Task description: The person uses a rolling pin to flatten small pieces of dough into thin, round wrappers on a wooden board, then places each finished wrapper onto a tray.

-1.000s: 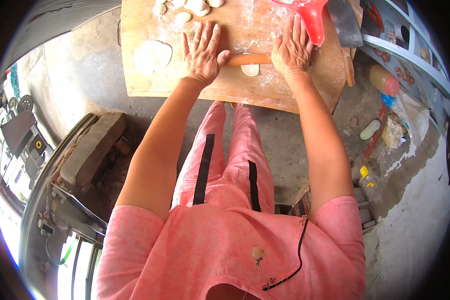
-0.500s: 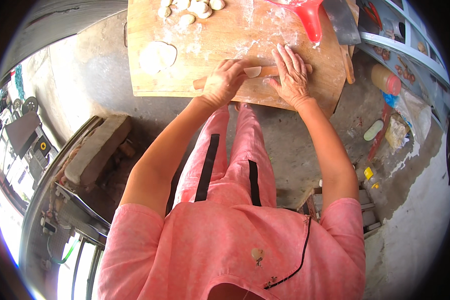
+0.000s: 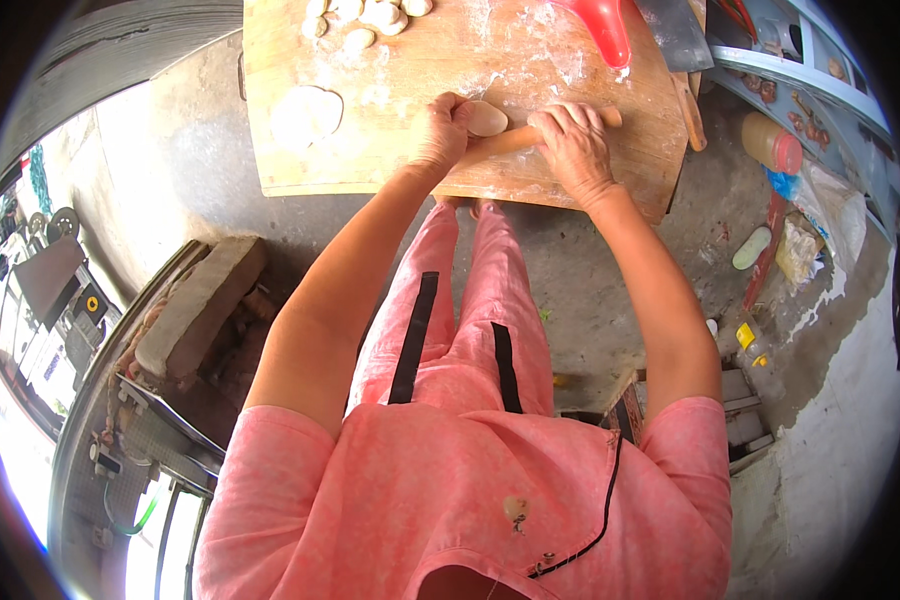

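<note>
On the floured wooden board, a small flat dough round lies between my hands. My left hand has its fingers curled and pinched at the round's left edge. My right hand is wrapped over the right part of a wooden rolling pin, which slants up to the right and lies along the near side of the round. The pin's left end reaches beside my left hand. To the left rest thin rolled-out wrappers, overlapping. Several small dough pieces sit farther back.
A red plastic scoop-like thing stands at the board's back right. Beside it lies a cleaver, its wooden handle at the board's right edge. Right of the board are blue shelves and a jar with a pink lid.
My left hand has left the rolling pin and now pinches the dough round. My right hand has gone from lying flat to gripping the pin, which is tilted more. More of the round shows.
</note>
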`<state>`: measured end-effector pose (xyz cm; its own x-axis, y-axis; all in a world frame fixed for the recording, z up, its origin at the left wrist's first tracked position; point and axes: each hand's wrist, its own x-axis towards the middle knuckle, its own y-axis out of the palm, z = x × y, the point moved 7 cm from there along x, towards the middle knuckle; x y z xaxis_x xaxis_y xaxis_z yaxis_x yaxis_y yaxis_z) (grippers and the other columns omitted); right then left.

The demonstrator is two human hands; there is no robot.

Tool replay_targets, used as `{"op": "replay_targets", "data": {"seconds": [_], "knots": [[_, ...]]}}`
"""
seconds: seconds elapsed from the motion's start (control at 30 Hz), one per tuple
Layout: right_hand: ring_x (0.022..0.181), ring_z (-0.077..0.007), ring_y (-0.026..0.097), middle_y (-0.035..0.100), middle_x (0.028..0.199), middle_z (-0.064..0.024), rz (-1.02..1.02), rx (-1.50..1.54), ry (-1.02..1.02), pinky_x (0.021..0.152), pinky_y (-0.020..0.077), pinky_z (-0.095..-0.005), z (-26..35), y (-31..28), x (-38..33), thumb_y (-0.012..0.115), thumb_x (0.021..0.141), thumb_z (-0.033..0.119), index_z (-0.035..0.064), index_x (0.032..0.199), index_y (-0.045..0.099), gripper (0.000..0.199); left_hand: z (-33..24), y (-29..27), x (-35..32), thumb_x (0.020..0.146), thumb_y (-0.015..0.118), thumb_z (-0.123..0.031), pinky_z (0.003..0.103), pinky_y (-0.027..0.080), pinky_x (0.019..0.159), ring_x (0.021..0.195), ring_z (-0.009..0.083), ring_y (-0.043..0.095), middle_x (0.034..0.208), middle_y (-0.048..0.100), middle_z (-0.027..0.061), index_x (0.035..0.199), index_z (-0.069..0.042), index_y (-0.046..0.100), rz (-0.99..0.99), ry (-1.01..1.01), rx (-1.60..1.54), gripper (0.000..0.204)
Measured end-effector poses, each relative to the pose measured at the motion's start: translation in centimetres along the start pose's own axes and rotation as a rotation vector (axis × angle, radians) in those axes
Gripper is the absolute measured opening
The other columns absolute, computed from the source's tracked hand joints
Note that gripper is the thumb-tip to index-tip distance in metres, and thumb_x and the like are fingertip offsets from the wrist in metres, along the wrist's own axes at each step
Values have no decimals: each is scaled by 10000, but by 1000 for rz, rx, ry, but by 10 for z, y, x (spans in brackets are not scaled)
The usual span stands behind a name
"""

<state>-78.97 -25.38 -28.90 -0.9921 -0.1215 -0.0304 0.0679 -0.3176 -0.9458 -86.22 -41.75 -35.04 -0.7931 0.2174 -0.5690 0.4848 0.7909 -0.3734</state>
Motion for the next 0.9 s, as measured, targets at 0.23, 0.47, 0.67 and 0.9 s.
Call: {"op": "replay_targets", "data": {"seconds": [0.23, 0.47, 0.67, 0.9], "knots": [[1040, -224, 527, 581, 1034, -25, 30, 167, 161, 914, 394, -381, 7, 1, -15, 756, 660, 161, 141, 966, 580, 354, 11, -23, -21, 877, 618, -231, 394, 510, 652, 684, 297, 647, 765, 660, 137, 949, -28, 602, -92, 150, 263, 216], [1117, -234, 503, 551, 1194, -37, -55, 154, 177, 969, 373, -386, 5, 8, -5, 776, 652, 186, 141, 1058, 591, 448, -11, -61, -49, 884, 560, -203, 450, 364, 985, 1163, 351, 464, 1246, 510, 173, 1249, -87, 496, -195, 419, 546, 388], [1264, -252, 422, 471, 1343, -70, -5, 172, 110, 1050, 318, -405, 2, 10, -1, 755, 696, 256, 126, 1187, 554, 546, 17, -41, -58, 923, 483, -365, 515, 66, 1145, 1428, 331, 131, 1533, 200, 148, 1468, -102, 255, -156, 486, 814, 647], [1376, -296, 275, 302, 1489, -133, -64, -38, 189, 1110, 198, -502, -4, 19, 4, 524, 877, 454, 25, 1418, 317, 721, 9, -36, -49, 922, 462, -362, 520, 30, 1144, 1439, 312, 98, 1547, 175, 125, 1475, -61, 218, -131, 436, 887, 675]]}}
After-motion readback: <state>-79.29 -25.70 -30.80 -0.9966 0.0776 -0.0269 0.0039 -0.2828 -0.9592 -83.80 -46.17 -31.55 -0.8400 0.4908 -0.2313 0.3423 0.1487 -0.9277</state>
